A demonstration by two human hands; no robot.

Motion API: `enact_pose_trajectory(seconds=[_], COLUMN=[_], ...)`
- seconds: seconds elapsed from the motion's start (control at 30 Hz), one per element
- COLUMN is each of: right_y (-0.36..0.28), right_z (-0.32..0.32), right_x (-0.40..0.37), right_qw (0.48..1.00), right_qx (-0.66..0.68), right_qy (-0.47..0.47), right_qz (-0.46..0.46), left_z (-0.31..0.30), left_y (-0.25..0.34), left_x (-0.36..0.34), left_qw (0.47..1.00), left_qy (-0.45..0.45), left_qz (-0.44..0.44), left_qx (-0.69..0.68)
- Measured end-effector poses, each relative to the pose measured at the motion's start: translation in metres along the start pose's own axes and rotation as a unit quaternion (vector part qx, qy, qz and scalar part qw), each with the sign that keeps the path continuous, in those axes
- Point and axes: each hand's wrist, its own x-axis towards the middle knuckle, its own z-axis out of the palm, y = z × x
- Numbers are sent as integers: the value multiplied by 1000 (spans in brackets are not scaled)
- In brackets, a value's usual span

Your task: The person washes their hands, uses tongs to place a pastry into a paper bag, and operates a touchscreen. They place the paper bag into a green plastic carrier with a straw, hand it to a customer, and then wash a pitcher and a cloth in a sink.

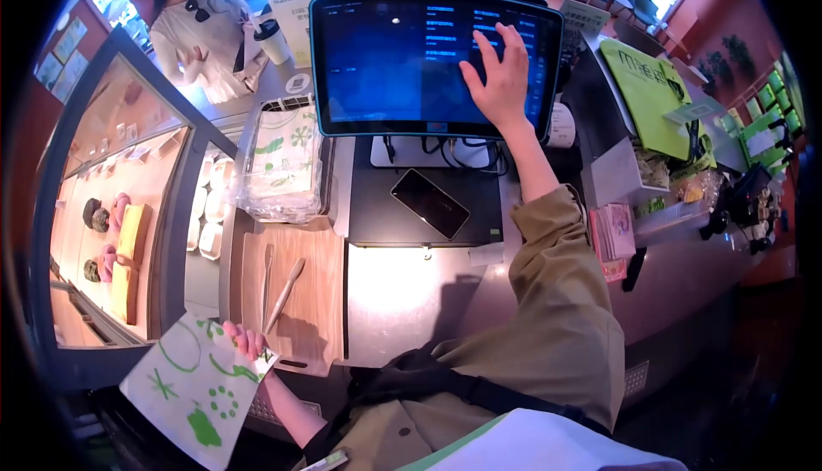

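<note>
My right hand (499, 80) is raised to the touchscreen monitor (385, 68), fingers spread over the lines of text on its right half. At the lower left, my left hand (248, 340) grips the top corner of a white paper bag (197, 390) with green patterns. Beside that hand, metal tongs (282, 295) rest on a wooden tray (312, 334). A black phone (431, 203) lies below the monitor. Similar patterned bags (281, 150) are stacked in a clear holder left of the monitor.
A glass display case (111, 214) with pastries stands at the left. Across the counter is a person (201, 30), near a lidded cup (272, 41). A green bag (646, 94), a white box (618, 173) and pink packets (614, 231) sit at the right.
</note>
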Motion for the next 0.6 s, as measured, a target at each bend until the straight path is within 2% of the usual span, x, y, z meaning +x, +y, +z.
enact_pose_trajectory(seconds=[0.03, 0.1, 0.13, 0.17, 0.2, 0.23, 0.27, 0.3, 0.33, 0.37, 0.4, 0.47, 0.53, 0.6], right_y=[-4, -12, -18, -29, -52, -85, -119, -150, -180, -212, -240, -273, -299, -314], right_z=[11, 19, 20, 14, -1, -15, -26, -27, -26, -28, -30, -35, -30, -26], right_x=[5, 12, 16, 19, 21, 17, 3, -21, -45, -68, -83, -94, -113, -125], right_qw=[1000, 999, 997, 998, 999, 983, 933, 851, 741, 669, 597, 436, 513, 447], right_qx=[17, -40, -64, -63, 3, 182, 354, 493, 603, 646, 675, 719, 691, 707], right_qy=[-2, -12, -20, -14, 23, 7, -27, -164, -285, -344, -396, -442, -411, -413], right_qz=[-16, -21, -27, -22, -27, 9, 58, 71, 79, 130, 178, 312, 301, 361], left_z=[1, -6, -28, -34, -24, -14, -4, -35, -23, -23, -24, -32, -31, -28], left_y=[-4, -9, -4, -5, -13, -20, -28, -19, -22, -25, -21, -8, 3, 8], left_x=[1, 2, 1, -2, 3, 6, 9, 0, 6, 3, -1, -17, -38, -53], left_qw=[999, 991, 991, 987, 940, 831, 707, 667, 669, 689, 714, 717, 705, 669], left_qy=[33, 103, 67, 74, 206, 362, 497, 509, 518, 516, 502, 501, 512, 538], left_qz=[-2, -4, -39, -58, -6, -1, -29, -61, -40, -1, 40, 55, 66, 64], left_qx=[26, 87, 106, 130, 270, 421, 502, 541, 532, 509, 487, 481, 487, 508])
